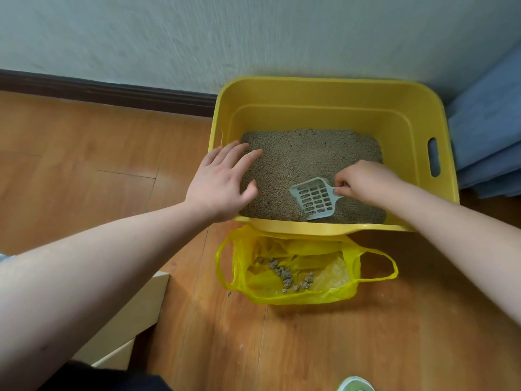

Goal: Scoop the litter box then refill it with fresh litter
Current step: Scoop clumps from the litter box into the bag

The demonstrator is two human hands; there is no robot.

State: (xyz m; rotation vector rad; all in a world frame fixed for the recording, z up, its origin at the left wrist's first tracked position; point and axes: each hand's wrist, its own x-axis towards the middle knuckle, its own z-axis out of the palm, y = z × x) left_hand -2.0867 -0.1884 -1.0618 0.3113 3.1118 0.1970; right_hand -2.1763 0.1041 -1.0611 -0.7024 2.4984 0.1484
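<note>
Yellow plastic makes up the litter box point(324, 94), which sits on the wood floor point(84, 165) against the pale wall point(169, 32). Brown-grey litter point(304, 153) covers the bottom of the box. A small pale blue scoop point(314, 199) with slots lies on the litter near the front wall of the box. The right hand point(363, 179) reaches into the box and pinches the handle of the scoop with curled fingers. The left hand point(222, 179) is over the left front corner of the box, its fingers spread and straight above the litter, holding nothing. The two hands are apart, with the scoop between them. Just in front of the box, a yellow bag point(338, 294) lies open on the floor with little grey clumps point(287, 273) inside. Right of the box, some blue cloth point(487, 131) is piled by the wall.
</note>
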